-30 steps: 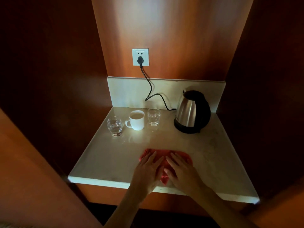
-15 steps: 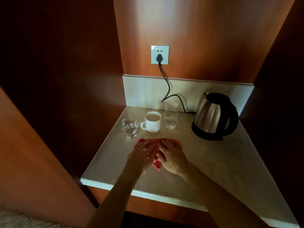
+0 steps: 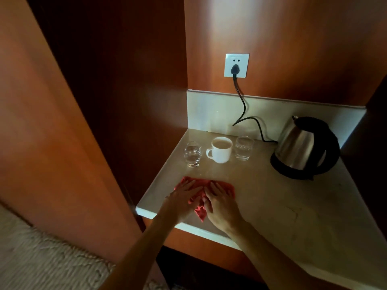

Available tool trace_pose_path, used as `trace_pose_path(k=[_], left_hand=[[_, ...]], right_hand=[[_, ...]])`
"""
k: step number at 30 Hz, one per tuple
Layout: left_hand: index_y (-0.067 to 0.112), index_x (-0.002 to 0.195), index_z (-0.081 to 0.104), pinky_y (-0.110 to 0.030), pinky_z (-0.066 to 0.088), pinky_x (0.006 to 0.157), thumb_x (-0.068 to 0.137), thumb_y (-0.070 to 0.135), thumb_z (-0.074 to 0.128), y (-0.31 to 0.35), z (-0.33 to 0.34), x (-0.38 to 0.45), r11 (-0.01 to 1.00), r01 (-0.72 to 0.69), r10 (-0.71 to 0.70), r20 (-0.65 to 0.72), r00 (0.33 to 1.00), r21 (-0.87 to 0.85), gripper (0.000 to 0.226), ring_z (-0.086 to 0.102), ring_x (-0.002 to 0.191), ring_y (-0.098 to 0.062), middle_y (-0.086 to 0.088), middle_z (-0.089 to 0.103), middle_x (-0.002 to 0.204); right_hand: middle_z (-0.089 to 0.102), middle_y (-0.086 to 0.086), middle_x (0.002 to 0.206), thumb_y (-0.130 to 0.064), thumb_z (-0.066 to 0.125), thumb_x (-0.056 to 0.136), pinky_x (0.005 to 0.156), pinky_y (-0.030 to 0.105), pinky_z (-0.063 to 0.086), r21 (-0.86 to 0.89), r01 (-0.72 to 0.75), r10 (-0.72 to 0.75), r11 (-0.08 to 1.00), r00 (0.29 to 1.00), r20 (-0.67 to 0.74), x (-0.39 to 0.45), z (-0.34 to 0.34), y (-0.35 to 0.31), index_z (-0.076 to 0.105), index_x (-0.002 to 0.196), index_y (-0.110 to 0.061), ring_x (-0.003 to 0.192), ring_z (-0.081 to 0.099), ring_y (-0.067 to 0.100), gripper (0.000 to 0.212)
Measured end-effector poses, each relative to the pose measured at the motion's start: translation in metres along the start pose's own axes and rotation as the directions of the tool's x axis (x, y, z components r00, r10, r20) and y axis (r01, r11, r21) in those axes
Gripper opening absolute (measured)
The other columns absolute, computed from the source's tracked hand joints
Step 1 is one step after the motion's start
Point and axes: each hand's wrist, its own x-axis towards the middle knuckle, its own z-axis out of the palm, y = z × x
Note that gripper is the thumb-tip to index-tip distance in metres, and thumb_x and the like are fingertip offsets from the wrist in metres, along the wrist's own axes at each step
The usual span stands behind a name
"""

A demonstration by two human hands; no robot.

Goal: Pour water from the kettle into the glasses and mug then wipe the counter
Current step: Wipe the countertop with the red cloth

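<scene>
Pressing flat, open hands (image 3: 204,200) hide most of the red cloth (image 3: 200,212).

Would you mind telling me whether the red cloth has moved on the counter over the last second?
Yes. The cloth, under both hands, has slid left and back: it lay at the front edge below the kettle's side, and now sits below the left glass and mug.

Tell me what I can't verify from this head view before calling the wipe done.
- Red cloth: mostly covered by the left hand and right hand, both flat on it.
- Counter: wet or dry is unreadable in the dim light; its near right corner is cut off by the frame edge.
- Kettle: water level hidden by its metal body.
- Right glass: fill level too faint to judge.
</scene>
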Motion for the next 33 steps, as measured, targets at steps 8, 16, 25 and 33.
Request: trace_pose_path(k=[8,16,25,33], left_hand=[[0.037,0.144,0.051,-0.042,0.031,0.119,0.085,0.068,0.015,-0.034,0.001,0.033,0.985,0.158,-0.160,-0.020,0.987,-0.069,0.075,0.034,0.147,-0.017,0.006,0.041,0.156],[0.040,0.142,0.052,-0.035,0.030,0.118,0.093,0.069,0.016,0.006,0.022,-0.015,0.998,0.057,-0.057,-0.095,0.994,-0.007,0.068,0.028,0.150,-0.014,0.010,0.040,0.157],[0.030,0.118,0.074,-0.046,0.045,0.110,0.092,0.050,0.050,0.087,0.058,0.054,0.979,-0.191,0.190,-0.024,0.981,-0.067,0.041,0.063,0.121,-0.026,-0.004,0.069,0.126],[0.026,0.129,0.067,-0.046,0.043,0.111,0.092,0.047,0.045,0.104,0.068,0.114,0.971,-0.240,0.235,-0.135,0.963,-0.022,0.048,0.054,0.132,-0.030,-0.002,0.061,0.139]], right_hand=[[0.050,0.007,0.152,-0.054,0.014,0.087,0.116,0.051,0.025,-0.005,0.146,-0.143,0.989,0.974,0.177,0.067,-0.009,0.001,0.059,0.141,-0.018,0.144,0.041,0.025,0.079],[0.072,0.001,0.125,-0.040,0.046,0.091,0.095,0.047,0.053,-0.019,0.218,-0.219,0.976,0.974,-0.058,-0.007,-0.013,0.028,0.076,0.117,-0.024,0.117,0.067,0.020,0.042],[0.071,-0.002,0.127,-0.041,0.047,0.091,0.091,0.048,0.057,-0.014,-0.028,0.024,1.000,0.983,-0.184,-0.046,-0.043,0.126,0.076,0.117,-0.027,0.120,0.059,0.014,0.041],[0.063,0.005,0.139,-0.048,0.032,0.087,0.110,0.051,0.039,-0.022,-0.154,0.153,0.988,0.986,-0.069,0.008,-0.057,0.154,0.071,0.127,-0.022,0.132,0.057,0.024,0.062]])
